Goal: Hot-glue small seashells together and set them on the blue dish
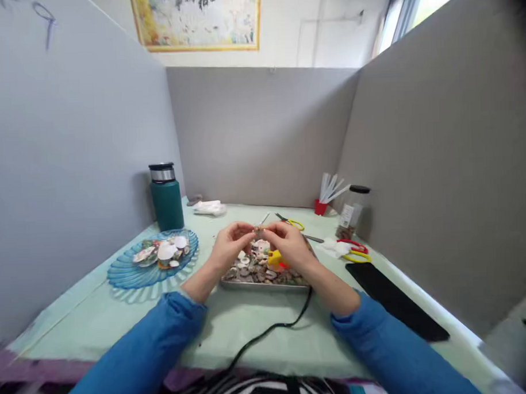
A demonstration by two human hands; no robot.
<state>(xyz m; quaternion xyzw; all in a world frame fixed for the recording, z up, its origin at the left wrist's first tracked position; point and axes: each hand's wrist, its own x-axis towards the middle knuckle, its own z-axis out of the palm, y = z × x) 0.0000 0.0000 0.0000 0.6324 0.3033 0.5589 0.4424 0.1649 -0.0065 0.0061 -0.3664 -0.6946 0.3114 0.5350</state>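
Note:
My left hand (233, 244) and my right hand (287, 242) meet above a metal tray (261, 285). Between their fingertips is a small brownish shell (258, 229), pinched from both sides and partly covered by the fingers. Many loose shells (252, 272) fill the tray below. Among them lies a yellow tool with an orange part, apparently a glue gun (274, 258), partly hidden by my right hand. A black cord (267, 330) runs from the tray's front right corner towards me.
On the left, a blue glass plate (127, 273) carries assembled shells, with a green bottle (167, 200) behind it. Along the right are yellow-handled pliers (296, 224), red-handled scissors (354, 245), a jar (350, 214), a red cup of white sticks (320, 207) and a black slab (391, 299). Grey partitions enclose three sides.

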